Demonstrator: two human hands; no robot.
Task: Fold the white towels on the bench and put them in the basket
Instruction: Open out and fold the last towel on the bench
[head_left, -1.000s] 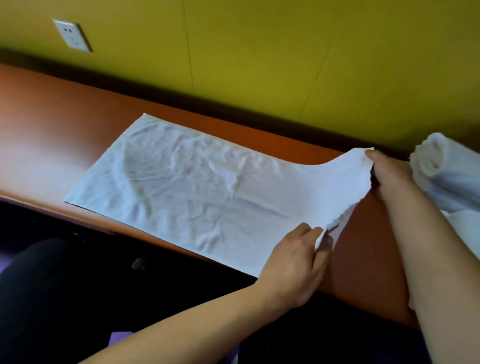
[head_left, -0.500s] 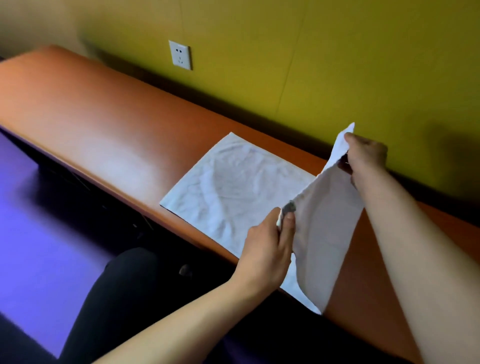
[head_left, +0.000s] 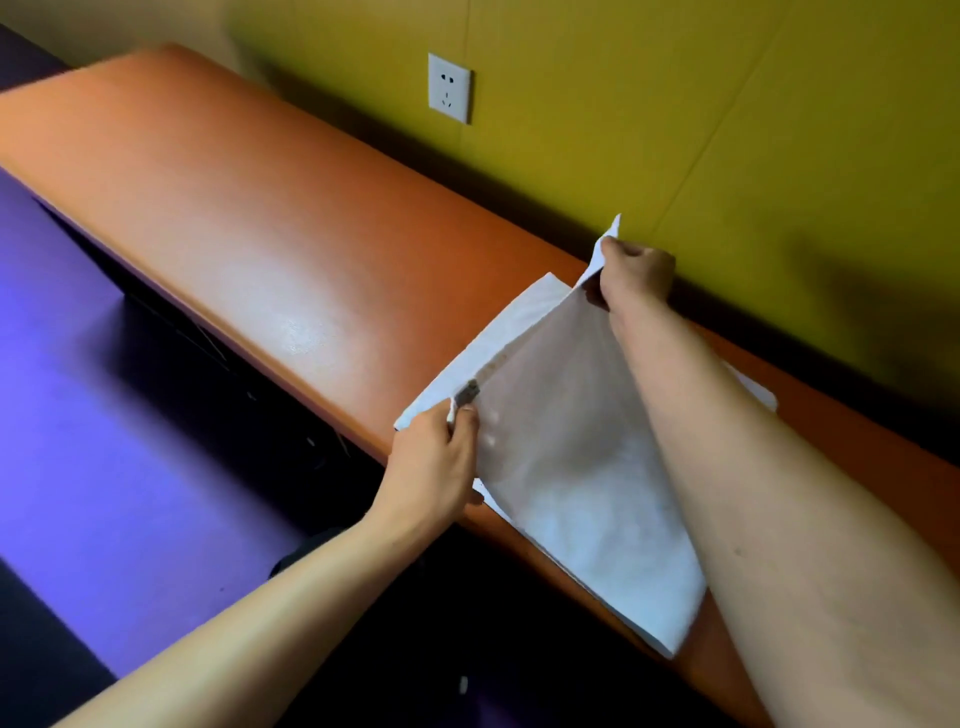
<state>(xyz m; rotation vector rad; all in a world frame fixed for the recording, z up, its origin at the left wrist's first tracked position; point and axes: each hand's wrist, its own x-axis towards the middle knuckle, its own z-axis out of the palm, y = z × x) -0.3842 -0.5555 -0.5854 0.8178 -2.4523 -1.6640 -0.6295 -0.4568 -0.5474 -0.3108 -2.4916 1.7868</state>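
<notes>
- First fold under way: towel (head_left: 571, 467) at right of frame, lower layer flat on bench (head_left: 260, 234).
- Left hand (head_left: 436, 462) pinching near corner, right hand (head_left: 631, 275) pinching far corner, both raised.
- Remaining: finishing folds, basketing; basket not visible.

the raised half of the thin white cloth towel (head_left: 571, 467) is covering the layer under it, and the right forearm is hiding its far edge. the long orange padded bench (head_left: 260, 234) is running off the right edge.
</notes>
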